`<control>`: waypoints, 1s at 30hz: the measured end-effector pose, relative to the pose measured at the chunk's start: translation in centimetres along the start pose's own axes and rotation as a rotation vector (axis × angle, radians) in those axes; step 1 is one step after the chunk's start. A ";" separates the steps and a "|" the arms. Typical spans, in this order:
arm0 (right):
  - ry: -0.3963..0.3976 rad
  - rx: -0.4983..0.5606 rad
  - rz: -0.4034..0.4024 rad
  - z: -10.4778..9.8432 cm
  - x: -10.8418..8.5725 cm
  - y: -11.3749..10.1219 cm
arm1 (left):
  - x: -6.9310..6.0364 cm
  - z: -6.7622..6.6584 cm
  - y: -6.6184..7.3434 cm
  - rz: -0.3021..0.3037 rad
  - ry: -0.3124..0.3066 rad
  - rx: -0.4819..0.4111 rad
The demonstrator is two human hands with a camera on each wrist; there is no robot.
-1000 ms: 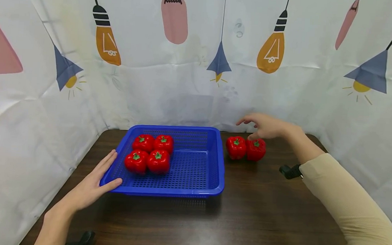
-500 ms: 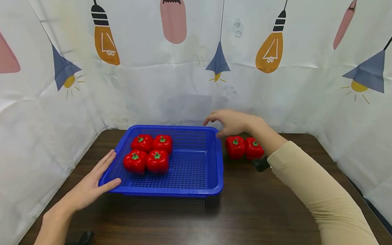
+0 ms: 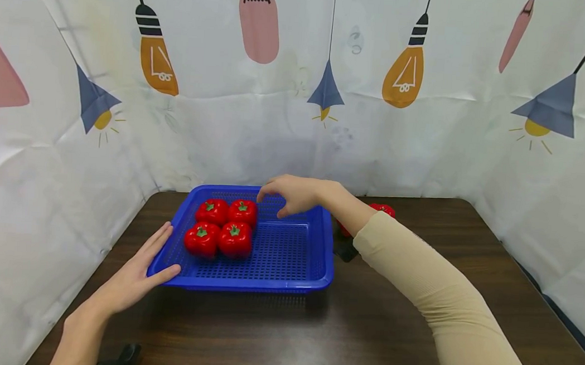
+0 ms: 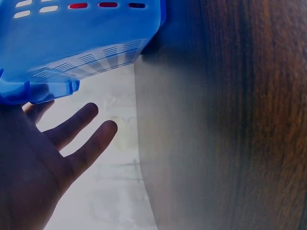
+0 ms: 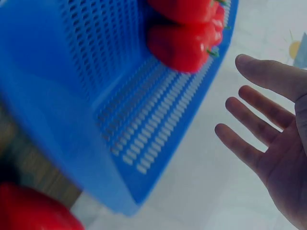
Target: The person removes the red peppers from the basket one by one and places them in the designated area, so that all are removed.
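Observation:
Four red bell peppers, one of them at the front right [image 3: 235, 240], sit grouped in the left half of a blue basket [image 3: 266, 286]. My left hand [image 3: 127, 284] rests on the basket's left rim, fingers straight and thumb spread; in the left wrist view the hand [image 4: 38, 167] lies beside the basket wall [image 4: 86, 33]. Above the basket's back right part hovers my right hand [image 3: 294, 195], fingers loosely bent and empty, just right of the back right pepper [image 3: 243, 212]. The right wrist view shows the hand [image 5: 283, 158] apart from the peppers [image 5: 180, 45].
Right of the basket, red peppers [image 3: 383, 210] stand on the dark wooden table [image 3: 389, 322], mostly covered by the right forearm and sleeve [image 3: 427, 274]. A white curtain with printed lamps [image 3: 199, 138] hangs behind the table's back edge.
My right hand has moved left from above the peppers on the table to over the basket, holding nothing. My left hand stays on the rim, and the basket has not visibly moved.

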State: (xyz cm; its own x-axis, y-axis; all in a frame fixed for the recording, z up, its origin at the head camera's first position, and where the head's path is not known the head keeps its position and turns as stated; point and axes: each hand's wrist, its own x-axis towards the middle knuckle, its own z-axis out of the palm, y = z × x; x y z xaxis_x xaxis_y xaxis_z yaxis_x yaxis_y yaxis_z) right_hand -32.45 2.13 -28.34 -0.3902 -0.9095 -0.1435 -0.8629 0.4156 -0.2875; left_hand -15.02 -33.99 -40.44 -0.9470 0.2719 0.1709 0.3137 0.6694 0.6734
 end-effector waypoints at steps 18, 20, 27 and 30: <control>-0.041 0.050 -0.077 3.0 5.4 -2.7 | 0.0 -0.2 0.1 0.005 0.008 0.005; -0.060 0.047 -0.088 3.3 5.7 -3.0 | 0.0 -0.2 0.1 0.004 0.009 0.005; -0.114 0.038 -0.125 4.4 6.6 -3.6 | 0.0 0.0 0.1 -0.001 0.005 -0.002; -0.131 0.031 -0.121 4.8 6.9 -3.7 | 0.0 0.1 0.1 0.000 0.008 0.001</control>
State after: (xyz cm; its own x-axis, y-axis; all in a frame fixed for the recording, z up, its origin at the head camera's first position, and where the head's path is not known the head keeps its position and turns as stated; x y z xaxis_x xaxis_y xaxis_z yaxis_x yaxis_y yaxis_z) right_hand -30.41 -5.59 -32.85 -0.2370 -0.9446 -0.2271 -0.8901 0.3048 -0.3388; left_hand -14.99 -33.88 -40.46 -0.9475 0.2665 0.1767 0.3140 0.6700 0.6726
